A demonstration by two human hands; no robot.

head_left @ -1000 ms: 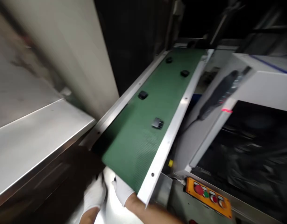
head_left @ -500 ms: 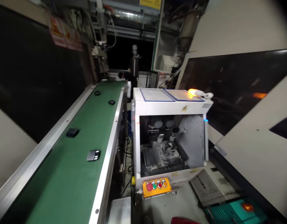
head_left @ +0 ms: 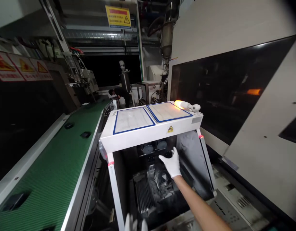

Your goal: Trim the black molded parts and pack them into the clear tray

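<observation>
- Head view: the right hand (head_left: 171, 162), in a white glove, reached into the open front of a white machine (head_left: 148, 128), fingers spread and holding nothing, close to a small dark round part (head_left: 169, 154) below two gauges (head_left: 152, 148).
- Only the gloved fingertips of the left hand (head_left: 135, 224) showed at the bottom edge; whether it held anything could not be told.
- The part sat inside the chamber, at the right hand's fingertips; contact could not be confirmed.
- Judgement: the step in hand was a reach for that part. It would be done well by keeping the wrist clear of the chamber's door (head_left: 193, 160) and of the finned block (head_left: 144, 195), and by closing the fingers only once they were squarely around the part.
- The chamber floor looked dusty with debris, so a firm grip was advisable.
- A conveyor (head_left: 49, 173) ran to the left, carrying dark pieces (head_left: 85, 134).
- Writing: a yellow sign (head_left: 118, 17) overhead carried a red band and a warning triangle; its text was too small to read.
- A yellow triangle sticker (head_left: 170, 129) marked the machine front; red-and-yellow placards (head_left: 20, 65) on the left wall were illegible.
- An orange lamp (head_left: 180, 103) glowed on the machine top.
</observation>
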